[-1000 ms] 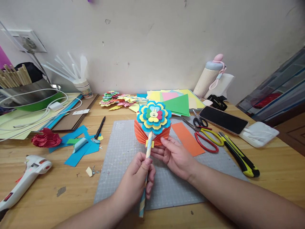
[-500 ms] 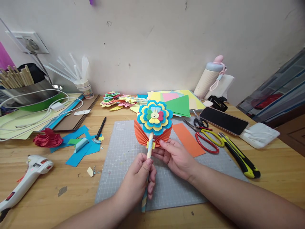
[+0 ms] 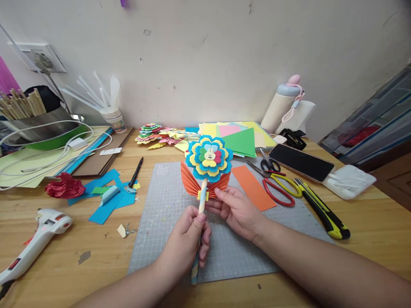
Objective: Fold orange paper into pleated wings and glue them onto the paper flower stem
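A paper flower (image 3: 210,156) with layered blue and yellow petals and a small smiling animal face at its centre stands upright over the cutting mat (image 3: 160,201). My left hand (image 3: 189,235) is closed around its blue-and-cream striped stem (image 3: 202,201). Below the bloom, orange pleated paper leaves (image 3: 192,182) fan out to both sides, with a small yellow piece where they meet behind the stem. My right hand (image 3: 236,209) pinches the right leaf, thumb in front and fingers underneath. To the right, an orange paper strip (image 3: 253,188) lies flat on the mat.
Scissors (image 3: 278,190) and a utility knife (image 3: 321,209) lie at the right, near a phone (image 3: 302,162). A glue gun (image 3: 38,239), blue paper scraps (image 3: 104,209) and a black pen (image 3: 136,171) are at the left. Finished paper flowers (image 3: 150,133) and coloured sheets (image 3: 239,143) lie along the wall.
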Tool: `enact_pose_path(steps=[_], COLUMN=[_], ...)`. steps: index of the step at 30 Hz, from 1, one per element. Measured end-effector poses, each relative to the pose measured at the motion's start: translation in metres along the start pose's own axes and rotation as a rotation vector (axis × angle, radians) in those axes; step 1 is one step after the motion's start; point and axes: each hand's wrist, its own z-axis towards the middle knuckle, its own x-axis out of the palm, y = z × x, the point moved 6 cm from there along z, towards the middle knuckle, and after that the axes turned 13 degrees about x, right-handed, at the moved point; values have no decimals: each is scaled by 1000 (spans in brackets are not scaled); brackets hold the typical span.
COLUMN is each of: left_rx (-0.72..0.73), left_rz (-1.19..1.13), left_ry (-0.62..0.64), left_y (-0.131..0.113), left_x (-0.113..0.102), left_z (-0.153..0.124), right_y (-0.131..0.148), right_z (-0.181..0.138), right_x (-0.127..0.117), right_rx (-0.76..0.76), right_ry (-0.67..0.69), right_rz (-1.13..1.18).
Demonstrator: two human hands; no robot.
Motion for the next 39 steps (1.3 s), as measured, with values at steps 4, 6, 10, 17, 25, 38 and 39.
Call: enact_pose_path(steps=[4, 6, 10, 17, 25, 38, 39], left_rx=[-1, 1, 4, 7, -34, -47, -41], left_rz=[-6, -10, -12, -37, -97, -189, -187], left_ry=[6, 6, 4, -8, -52, -22, -19], left_y=[1, 1, 2, 2, 3, 7, 7], left_x=[0, 0, 0, 1, 1, 4, 4], left_z=[0, 0, 1, 0, -2, -1, 0], right_y=[0, 0, 0, 1, 1, 0, 0], right_z=[0, 0, 1, 0, 0, 0, 0], right_x=[1, 1, 1, -1, 2, 2, 2], right_rx=[0, 2, 2, -24, -26, -22, -21], right_ry=[6, 9, 16, -2, 11, 6, 4], right_rz=[-7, -12, -18, -35, -34, -58, -61])
